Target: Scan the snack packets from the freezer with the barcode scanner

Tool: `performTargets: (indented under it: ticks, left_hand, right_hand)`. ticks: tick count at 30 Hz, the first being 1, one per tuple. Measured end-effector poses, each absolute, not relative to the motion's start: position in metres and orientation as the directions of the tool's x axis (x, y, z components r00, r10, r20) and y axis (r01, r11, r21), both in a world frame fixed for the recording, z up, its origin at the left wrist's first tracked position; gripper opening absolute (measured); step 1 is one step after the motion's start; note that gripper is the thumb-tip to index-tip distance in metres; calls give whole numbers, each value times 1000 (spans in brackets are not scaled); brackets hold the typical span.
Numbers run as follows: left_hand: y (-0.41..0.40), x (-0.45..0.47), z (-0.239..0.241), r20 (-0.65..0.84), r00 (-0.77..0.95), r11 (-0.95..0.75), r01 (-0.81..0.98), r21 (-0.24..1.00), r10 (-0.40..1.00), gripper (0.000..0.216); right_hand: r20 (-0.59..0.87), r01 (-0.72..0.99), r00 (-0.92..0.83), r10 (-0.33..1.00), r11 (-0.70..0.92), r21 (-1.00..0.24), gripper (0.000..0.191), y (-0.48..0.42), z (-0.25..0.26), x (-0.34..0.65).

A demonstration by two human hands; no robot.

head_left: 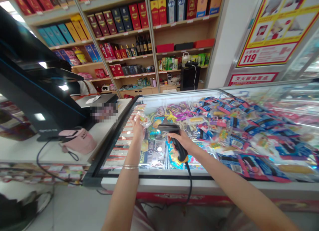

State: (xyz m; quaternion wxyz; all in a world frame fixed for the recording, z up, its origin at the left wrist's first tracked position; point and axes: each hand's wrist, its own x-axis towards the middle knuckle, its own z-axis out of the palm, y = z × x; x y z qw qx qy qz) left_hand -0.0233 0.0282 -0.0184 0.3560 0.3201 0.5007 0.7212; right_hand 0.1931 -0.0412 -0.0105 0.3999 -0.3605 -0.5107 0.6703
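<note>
"Black plastic: one handheld scanner [181, 150]. Which hand carries it?"

"Right hand [181, 139]: fingers curled around the grip. Left hand [138, 127]: thumb and fingers pinched together on one clear packet [143, 119], above the left part of the glass-topped display case [149, 182]."

"Other counts?"

"One cable [190, 183], leaving the base of the scanner's grip. One pink holder [83, 141] on the counter [106, 134] at left. One dark terminal [50, 101] standing beyond it. Four teal boxes [55, 35] on the far shelves [183, 35]."

"And the bagged goods [251, 124] in the case?"

"Count unobtainable: the bags overlap, and glare covers part of the glass."

"List the other obscured parts."

"Print on the held packet: not legible. Scanner trigger: hidden by the right fingers. Item beside the terminal: blurred out. Both forearms: cut off at the near border of the view."

"Edges and clearance?"

"Case, near edge: passes beneath both forearms; the cable hangs over it. Case, left edge: black frame, alongside the counter. Scanner head and packet: near each other, apart, with a narrow gap between. Above the glass to the right: open air."
</note>
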Motion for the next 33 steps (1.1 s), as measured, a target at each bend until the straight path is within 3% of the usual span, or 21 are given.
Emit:
performTargets:
  ticks: [7,13,19,26,33]
  left_hand:
    - [25,-13,-25,55,-420,-174,-250,952,906,64]
    - [17,-4,-23,93,-239,-133,-156,979,967,42]
    - [16,-1,-21,128,-283,-169,-123,978,950,44]
    - [20,-9,-31,380,-284,-338,185,923,880,28]
    - [22,-10,-36,371,-260,-320,219,922,891,31]
  right_hand:
    - [-82,-132,-455,887,-159,-978,22,-45,-9,192]
    - [-102,-110,-443,891,-166,-980,21,-46,-8,192]
    - [-102,-94,-447,889,-160,-983,23,-43,-13,192]
    - [-78,40,-380,922,-68,-997,27,-42,-17,192]
    - [-101,102,-407,908,-65,-993,24,-42,-21,191]
